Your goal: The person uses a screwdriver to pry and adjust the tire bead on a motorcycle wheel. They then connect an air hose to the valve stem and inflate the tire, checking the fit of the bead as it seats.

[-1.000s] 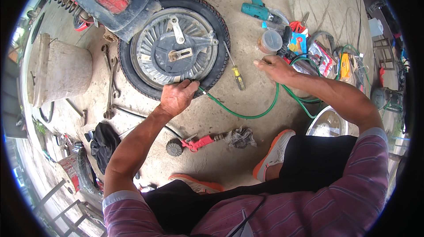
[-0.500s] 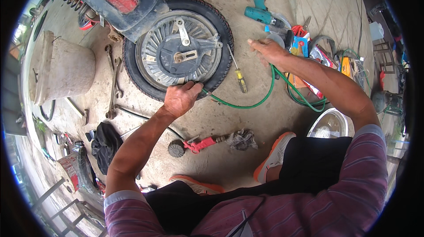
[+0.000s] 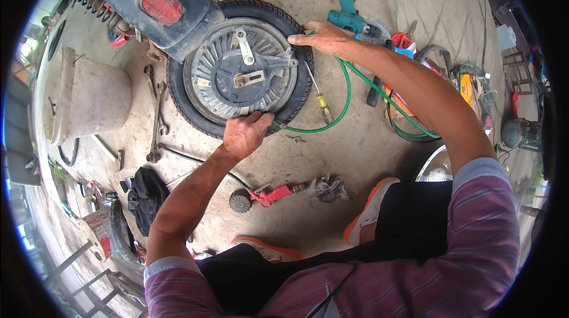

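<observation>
A wheel with a black tyre [image 3: 298, 94] and a grey finned hub [image 3: 237, 75] lies under a dark rear fender [image 3: 160, 7] with a red reflector. At the tyre's near edge, my left hand [image 3: 244, 134] pinches the end of a green air hose [image 3: 320, 130]; the very tip is hidden by my fingers. My right hand [image 3: 326, 38] is at the tyre's right edge, thumb pointing left. The hose bends up into this hand, with a bit of green between thumb and fingers. A yellow-handled screwdriver [image 3: 323, 109] leans with its shaft toward the tyre.
A teal cordless drill [image 3: 348, 18] lies beyond my right hand, near scattered packets and tools. Left of the wheel are wrenches [image 3: 155, 119] and a whitish bucket [image 3: 98, 96]. A red inflator gun [image 3: 271, 194] and a grey rag [image 3: 328, 188] lie before my feet.
My right hand has moved left and slightly away from me to the tyre's edge, drawing the hose bend along. My left hand stays at the tyre's near edge.
</observation>
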Demonstrator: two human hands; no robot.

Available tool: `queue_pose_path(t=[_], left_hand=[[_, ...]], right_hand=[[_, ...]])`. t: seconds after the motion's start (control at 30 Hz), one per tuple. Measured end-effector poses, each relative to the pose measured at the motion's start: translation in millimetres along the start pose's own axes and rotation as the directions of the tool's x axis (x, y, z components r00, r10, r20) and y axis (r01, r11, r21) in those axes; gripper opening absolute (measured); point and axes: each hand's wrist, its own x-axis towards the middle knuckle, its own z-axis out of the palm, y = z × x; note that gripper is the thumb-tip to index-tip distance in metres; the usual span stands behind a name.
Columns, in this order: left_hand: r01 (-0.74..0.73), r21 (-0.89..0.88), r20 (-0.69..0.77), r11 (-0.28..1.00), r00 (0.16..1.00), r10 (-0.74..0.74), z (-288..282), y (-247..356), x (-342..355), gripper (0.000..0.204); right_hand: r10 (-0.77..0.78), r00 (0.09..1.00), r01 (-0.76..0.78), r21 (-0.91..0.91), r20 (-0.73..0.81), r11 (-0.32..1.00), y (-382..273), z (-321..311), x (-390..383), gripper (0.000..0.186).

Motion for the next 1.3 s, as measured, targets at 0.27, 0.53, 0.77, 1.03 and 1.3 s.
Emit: queue_pose_path(t=[0.27,0.53,0.77,1.03,1.3], left_hand=[[0.029,-0.019,0.025,0.999,0.999,-0.029,5,2,3,0.023],[0.071,-0.129,0.051,0.989,0.997,-0.065,-10,0,-9,0.026],[0.103,-0.120,0.064,0.987,0.993,-0.096,-4,1,-6,0.023],[0.059,-0.143,0.031,0.988,0.998,-0.055,-2,-1,-7,0.016],[0.058,-0.143,0.060,0.988,0.997,-0.050,0,-5,-11,0.022]], right_hand=[[-0.047,0.989,0.059,-0.078,0.143,0.995,-2,-7,31,0.105],[-0.094,0.993,0.106,-0.176,0.076,0.979,-22,-9,-11,0.103],[-0.108,0.990,0.112,-0.046,0.085,0.993,-2,-12,-2,0.106],[-0.070,0.994,0.074,-0.042,0.083,0.996,-1,-11,-2,0.120],[-0.038,0.994,0.044,-0.061,0.105,0.997,0,-10,1,0.125]])
